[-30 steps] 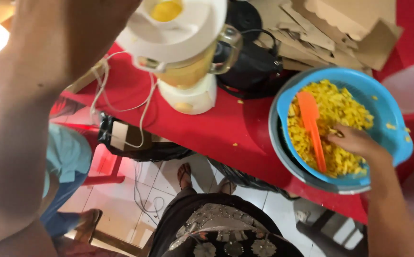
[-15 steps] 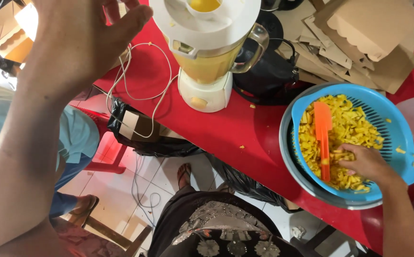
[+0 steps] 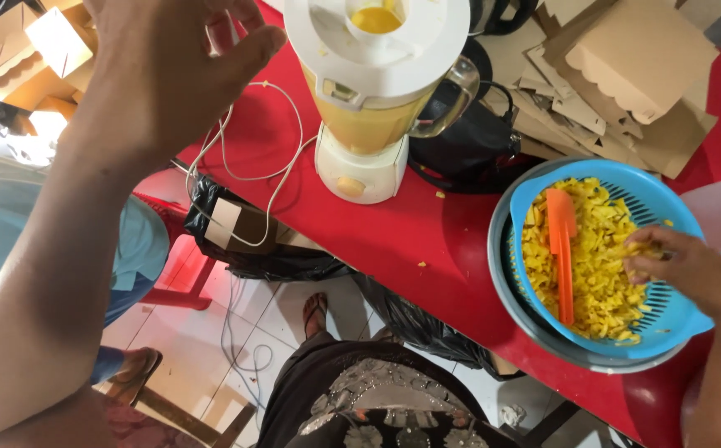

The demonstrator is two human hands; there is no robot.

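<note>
Head view, looking down: the right hand (image 3: 680, 270) dips into a blue colander (image 3: 663, 319), its fingers (image 3: 644, 249) bunched and pinching a few of the yellow food pieces (image 3: 597, 274) that fill it. Just left of those fingers lies one orange spatula (image 3: 561, 249), blade up, resting on the pile. The colander sits inside one grey bowl (image 3: 506, 294), whose rim shows below and to the left of the fingers.

The left hand (image 3: 174, 70) hangs raised and close to the camera, fingers spread and loosely curled, holding nothing. To the right of its fingertips stands one white blender (image 3: 373, 91) on the red table (image 3: 410, 236), its jar full of yellow liquid, with a round opening in the white lid. A white cord (image 3: 248, 178) loops over the table below the left fingers.

Beyond the right fingers, at the top, lies a heap of flat brown cardboard box blanks (image 3: 626, 66), some with scalloped edges; the count cannot be told, since they overlap. A black bag (image 3: 464, 145) lies between them and the blender. To the left of the left hand sit several folded brown cardboard boxes (image 3: 33, 50), at least three, one catching bright light. Under the table edge a black plastic bag (image 3: 248, 241) holds a brown box with one plain pale rectangular label (image 3: 224, 222).
</note>
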